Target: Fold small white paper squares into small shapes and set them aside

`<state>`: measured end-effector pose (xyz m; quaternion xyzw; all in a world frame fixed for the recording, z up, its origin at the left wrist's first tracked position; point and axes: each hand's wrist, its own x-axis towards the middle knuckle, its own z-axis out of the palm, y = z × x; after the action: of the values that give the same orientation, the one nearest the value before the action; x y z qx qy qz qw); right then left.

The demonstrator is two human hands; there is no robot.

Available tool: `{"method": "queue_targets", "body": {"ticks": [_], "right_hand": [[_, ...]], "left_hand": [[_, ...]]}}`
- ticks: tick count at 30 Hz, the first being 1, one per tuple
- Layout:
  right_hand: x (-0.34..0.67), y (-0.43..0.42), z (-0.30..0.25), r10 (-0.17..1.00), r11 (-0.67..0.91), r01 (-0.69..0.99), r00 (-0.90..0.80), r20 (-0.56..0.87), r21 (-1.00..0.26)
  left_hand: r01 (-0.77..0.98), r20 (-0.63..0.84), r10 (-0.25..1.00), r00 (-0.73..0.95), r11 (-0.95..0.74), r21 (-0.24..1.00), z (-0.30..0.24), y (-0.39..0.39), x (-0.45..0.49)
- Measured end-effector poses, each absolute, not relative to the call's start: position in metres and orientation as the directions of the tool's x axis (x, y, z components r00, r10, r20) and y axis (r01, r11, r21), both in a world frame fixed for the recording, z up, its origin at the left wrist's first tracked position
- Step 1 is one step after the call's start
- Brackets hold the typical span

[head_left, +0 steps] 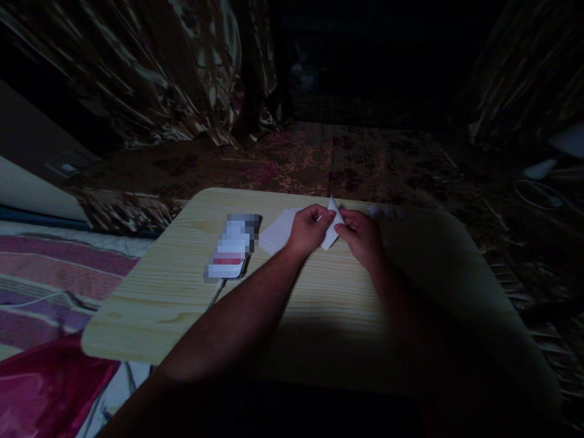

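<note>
Between my two hands is a small sheet of white paper, folded to a point at its top and held a little above the table. My left hand pinches its left side with thumb and fingers. On the other side my right hand grips the paper, its thumb in front and fingers partly hidden behind. A stack of white paper sheets lies flat on the table just left of my left hand. Several small pale objects sit beyond my right hand, too dim to name.
A light wood-grain table has rounded corners. On its left lies a phone, its screen blurred, with a white cable attached. A striped bed adjoins at left. Patterned curtains and a cloth-covered ledge stand behind.
</note>
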<state>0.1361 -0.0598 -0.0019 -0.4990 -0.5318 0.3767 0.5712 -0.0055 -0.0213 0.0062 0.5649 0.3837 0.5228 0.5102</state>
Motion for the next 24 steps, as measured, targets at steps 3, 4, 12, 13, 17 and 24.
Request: {"method": "queue_targets", "body": {"ticks": [3, 4, 12, 13, 17, 24], "right_hand": [[0.1352, -0.0594, -0.0030, 0.954, 0.222, 0.114, 0.182, 0.240, -0.968], [0.1350, -0.0598, -0.0026, 0.951, 0.222, 0.115, 0.191, 0.241, -0.968], [0.1343, -0.0633, 0.0019, 0.951, 0.217, 0.192, 0.181, 0.252, -0.957], [0.1344, -0.0631, 0.0015, 0.951, 0.218, 0.188, 0.182, 0.252, -0.958], [0.1346, -0.0619, -0.0008, 0.952, 0.223, 0.171, 0.173, 0.252, -0.960], [0.1346, -0.0617, -0.0013, 0.958, 0.219, 0.179, 0.148, 0.246, -0.959]], "left_hand": [[-0.113, 0.196, 0.965, 0.173, -0.178, 0.978, 0.0071, -0.0228, -0.0050], [-0.114, 0.196, 0.966, 0.171, -0.179, 0.977, 0.0075, -0.0233, -0.0050], [-0.097, 0.190, 0.974, 0.120, -0.178, 0.979, 0.0085, -0.0224, -0.0058], [-0.100, 0.185, 0.976, 0.117, -0.174, 0.980, 0.0084, -0.0221, -0.0060], [-0.113, 0.176, 0.978, 0.109, -0.164, 0.980, 0.0074, -0.0208, -0.0070], [-0.153, 0.116, 0.988, 0.100, -0.100, 0.983, 0.0067, -0.0194, -0.0080]]}}
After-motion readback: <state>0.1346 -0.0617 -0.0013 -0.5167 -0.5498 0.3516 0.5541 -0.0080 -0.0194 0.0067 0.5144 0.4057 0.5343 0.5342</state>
